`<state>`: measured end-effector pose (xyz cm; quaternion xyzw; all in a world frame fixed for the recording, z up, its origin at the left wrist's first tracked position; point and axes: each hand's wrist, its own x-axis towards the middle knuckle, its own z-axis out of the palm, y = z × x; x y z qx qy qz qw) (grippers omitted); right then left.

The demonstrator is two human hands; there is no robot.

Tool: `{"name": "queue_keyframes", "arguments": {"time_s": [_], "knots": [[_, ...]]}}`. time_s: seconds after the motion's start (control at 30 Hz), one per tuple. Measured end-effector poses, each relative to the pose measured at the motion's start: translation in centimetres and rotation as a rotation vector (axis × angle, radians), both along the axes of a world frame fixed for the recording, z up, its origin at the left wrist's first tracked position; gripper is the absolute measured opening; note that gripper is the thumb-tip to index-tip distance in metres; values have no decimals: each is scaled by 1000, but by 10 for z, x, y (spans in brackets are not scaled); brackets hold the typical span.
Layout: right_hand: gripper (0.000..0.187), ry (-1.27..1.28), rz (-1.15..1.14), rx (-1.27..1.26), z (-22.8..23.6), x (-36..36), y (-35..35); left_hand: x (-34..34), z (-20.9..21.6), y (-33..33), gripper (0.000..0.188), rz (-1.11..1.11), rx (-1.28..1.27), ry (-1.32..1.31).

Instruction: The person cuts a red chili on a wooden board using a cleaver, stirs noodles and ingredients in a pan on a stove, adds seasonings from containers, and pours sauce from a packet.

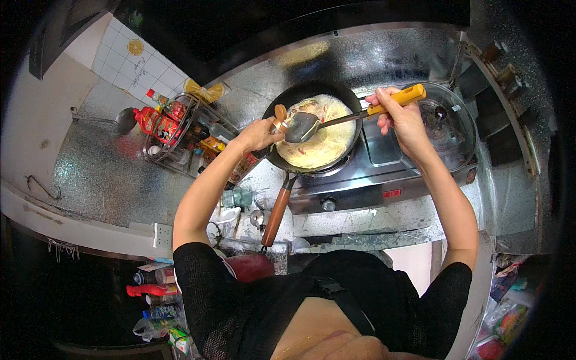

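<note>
My right hand [403,117] is closed round the yellow handle of a spatula [307,126]. Its dark grey head hangs over the frying pan [279,213], which sits on the stove with its brown handle toward me. Creamy, pale yellow food [321,150] with red bits covers the pan's bottom. At the pan's left rim, my left hand [257,135] grips a small jar [281,113] with a brown lid, close to the spatula head. My fingers hide part of the jar, and what it contains cannot be made out.
Left of the pan stands a wire rack [174,135] packed with bottles and a red pouch. A steel ladle [125,121] hangs on the left wall. A glass lid [447,135] lies on the stove's right side. The stove knob [328,204] faces me.
</note>
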<state>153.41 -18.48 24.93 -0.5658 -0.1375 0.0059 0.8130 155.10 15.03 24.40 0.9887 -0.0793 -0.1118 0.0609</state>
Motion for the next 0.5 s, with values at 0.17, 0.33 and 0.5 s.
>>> {"name": "queue_keyframes", "arguments": {"time_s": [0.17, 0.33, 0.5], "knots": [[27, -3, 2, -2, -1, 1, 2, -6, 1, 0, 46, 5, 15, -14], [26, 2, 18, -4, -3, 1, 4, -9, 0, 3, 50, 16, 55, 15], [26, 9, 22, -17, -7, 2, 7, -13, 5, 2, 48, 15, 48, 62]]}}
